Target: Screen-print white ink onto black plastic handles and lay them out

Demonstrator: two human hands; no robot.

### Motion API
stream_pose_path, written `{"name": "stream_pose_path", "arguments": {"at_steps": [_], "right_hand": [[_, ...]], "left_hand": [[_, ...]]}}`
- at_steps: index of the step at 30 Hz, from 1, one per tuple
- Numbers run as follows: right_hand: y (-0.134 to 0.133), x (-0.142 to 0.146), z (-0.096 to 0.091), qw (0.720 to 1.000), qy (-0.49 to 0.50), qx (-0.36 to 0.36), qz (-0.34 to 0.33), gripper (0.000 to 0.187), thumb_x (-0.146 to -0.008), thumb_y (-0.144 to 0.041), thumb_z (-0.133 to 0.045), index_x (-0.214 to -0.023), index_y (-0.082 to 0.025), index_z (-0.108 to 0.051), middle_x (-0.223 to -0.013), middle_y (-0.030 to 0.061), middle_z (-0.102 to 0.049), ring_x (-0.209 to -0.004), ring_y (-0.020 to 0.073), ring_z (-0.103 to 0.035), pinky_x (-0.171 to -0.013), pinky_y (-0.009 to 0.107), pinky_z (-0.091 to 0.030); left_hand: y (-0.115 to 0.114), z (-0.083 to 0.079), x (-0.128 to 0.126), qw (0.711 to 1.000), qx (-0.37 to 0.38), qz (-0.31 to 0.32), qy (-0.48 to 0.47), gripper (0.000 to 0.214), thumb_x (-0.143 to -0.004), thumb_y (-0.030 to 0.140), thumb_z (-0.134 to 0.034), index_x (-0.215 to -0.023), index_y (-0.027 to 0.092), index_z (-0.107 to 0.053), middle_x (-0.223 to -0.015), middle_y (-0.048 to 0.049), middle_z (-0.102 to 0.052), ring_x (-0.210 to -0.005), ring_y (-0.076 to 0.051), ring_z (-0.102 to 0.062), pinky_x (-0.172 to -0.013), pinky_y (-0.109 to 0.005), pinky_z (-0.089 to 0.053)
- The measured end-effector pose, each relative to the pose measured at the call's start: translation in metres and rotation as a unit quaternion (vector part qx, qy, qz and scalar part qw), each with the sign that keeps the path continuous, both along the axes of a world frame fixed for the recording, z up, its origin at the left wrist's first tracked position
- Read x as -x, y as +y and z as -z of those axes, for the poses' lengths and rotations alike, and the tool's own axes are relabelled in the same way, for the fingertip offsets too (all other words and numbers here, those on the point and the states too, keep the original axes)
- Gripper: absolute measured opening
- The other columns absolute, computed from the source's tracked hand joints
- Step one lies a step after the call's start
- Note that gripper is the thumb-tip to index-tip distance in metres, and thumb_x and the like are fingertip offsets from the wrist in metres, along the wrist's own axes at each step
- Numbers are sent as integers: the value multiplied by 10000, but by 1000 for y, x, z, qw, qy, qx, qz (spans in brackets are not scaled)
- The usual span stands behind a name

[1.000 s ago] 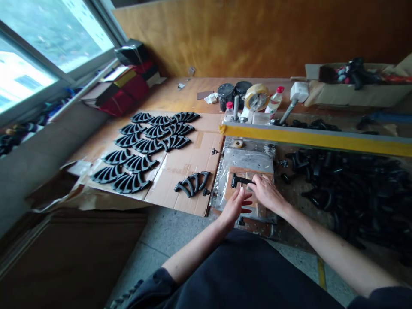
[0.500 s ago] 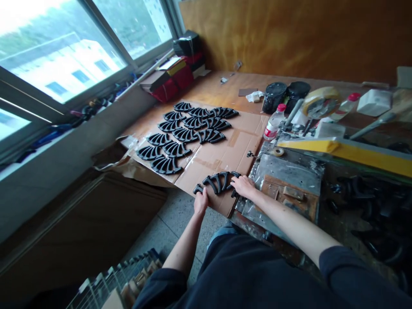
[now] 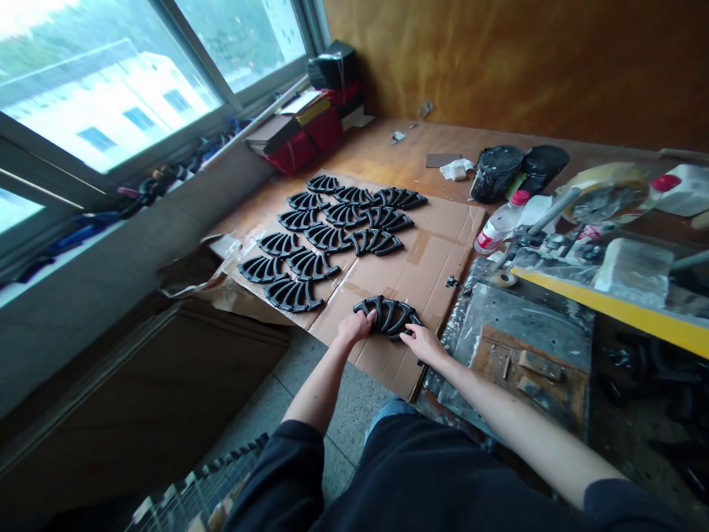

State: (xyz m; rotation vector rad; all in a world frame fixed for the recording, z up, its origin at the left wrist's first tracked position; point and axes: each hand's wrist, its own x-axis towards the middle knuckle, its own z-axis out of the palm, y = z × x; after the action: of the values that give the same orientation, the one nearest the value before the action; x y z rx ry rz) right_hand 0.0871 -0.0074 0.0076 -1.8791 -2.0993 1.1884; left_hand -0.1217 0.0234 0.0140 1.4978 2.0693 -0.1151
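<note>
A fan of black curved plastic pieces (image 3: 388, 316) lies on the near part of a flat cardboard sheet (image 3: 426, 251). My left hand (image 3: 357, 325) grips its left end with curled fingers. My right hand (image 3: 422, 341) pinches its right end. Beyond it, several more fans of the same black pieces (image 3: 332, 229) lie in rows on the cardboard.
A plastic-covered metal plate with a wooden jig (image 3: 526, 362) sits to the right, behind it a yellow bar (image 3: 609, 307). Water bottle (image 3: 498, 225), black pots (image 3: 495, 171), tape roll (image 3: 609, 193) stand at the back. A window (image 3: 111, 96) lies left; loose black parts (image 3: 665, 391) right.
Both hands left the jig plate and moved left to the fan of black pieces on the cardboard. They now hold its two ends, and the fan has turned and closed up.
</note>
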Motion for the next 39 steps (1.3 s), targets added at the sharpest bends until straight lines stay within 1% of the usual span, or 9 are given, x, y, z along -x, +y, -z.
{"name": "stream_pose_path", "arguments": {"at_steps": [3, 6, 9, 13, 18, 23, 29, 35, 39], "right_hand": [[-2, 0, 5, 999, 27, 16, 20, 488, -899, -370, -486, -1311, -121, -567, -950, 85, -713, -890, 199, -668, -792, 291, -495], [-3, -1, 9, 996, 64, 32, 50, 512, -884, -371, -495, -1317, -108, -562, -915, 90, -709, -853, 212, -666, -776, 314, -500], [-2, 0, 13, 994, 82, 38, 64, 501, -875, -360, -499, -1308, -119, -573, -877, 82, -707, -819, 216, -662, -771, 327, -500], [-1, 0, 19, 992, 92, 45, 77, 508, -870, -362, -494, -1303, -111, -575, -840, 73, -698, -772, 209, -654, -746, 327, -502], [-1, 1, 18, 986, 126, 61, 90, 497, -863, -352, -498, -1314, -155, -567, -823, 46, -685, -730, 188, -647, -703, 313, -504], [2, 11, 1, 980, 169, 65, 82, 550, -836, -319, -532, -1376, -220, -494, -927, 15, -682, -726, 156, -640, -723, 305, -502], [6, 4, -10, 972, 207, 54, 93, 499, -854, -330, -499, -1324, -167, -543, -931, 35, -682, -690, 143, -620, -648, 275, -488], [-10, -41, -33, 966, 216, 22, 141, 432, -860, -333, -508, -1224, -133, -630, -909, 56, -700, -744, 163, -632, -694, 290, -500], [-30, -92, -45, 959, 194, -1, 209, 418, -872, -362, -504, -1204, -154, -651, -872, 60, -715, -728, 178, -640, -680, 303, -511]], "left_hand": [[-4, -6, -1, 999, -7, 2, 32, 581, -895, 601, -352, -1049, 121, -642, -1053, -230, -677, -1084, -346, -607, -931, -453, -406], [-29, -4, -17, 993, -105, 33, 44, 552, -925, 553, -312, -1171, 148, -595, -1134, -211, -642, -1130, -326, -561, -944, -455, -399], [-56, 9, -41, 969, -215, 117, 11, 510, -886, 543, -445, -1285, 243, -547, -1360, -153, -527, -1243, -320, -468, -1009, -474, -361], [-66, 33, -62, 966, -225, 129, -10, 560, -798, 481, -616, -1309, 262, -551, -1456, -121, -449, -1349, -385, -337, -1083, -574, -261], [-37, 39, -37, 949, -238, 203, -49, 509, -731, 477, -692, -1185, 251, -652, -1358, -123, -541, -1296, -387, -396, -1061, -558, -320], [29, 26, 18, 904, -226, 356, -75, 552, -707, 468, -723, -1213, 262, -649, -1377, -108, -530, -1326, -348, -384, -1108, -506, -300], [97, 23, 54, 935, -218, 279, 3, 573, -738, 521, -679, -1230, 231, -638, -1381, -109, -526, -1300, -326, -411, -1106, -438, -322], [98, 40, 44, 938, -246, 227, 87, 555, -799, 540, -572, -1244, 211, -608, -1384, -106, -527, -1299, -284, -424, -1097, -375, -329], [105, 59, 63, 910, -274, 296, 95, 534, -768, 581, -555, -1181, 250, -624, -1348, -74, -562, -1304, -262, -437, -1103, -332, -315]]}}
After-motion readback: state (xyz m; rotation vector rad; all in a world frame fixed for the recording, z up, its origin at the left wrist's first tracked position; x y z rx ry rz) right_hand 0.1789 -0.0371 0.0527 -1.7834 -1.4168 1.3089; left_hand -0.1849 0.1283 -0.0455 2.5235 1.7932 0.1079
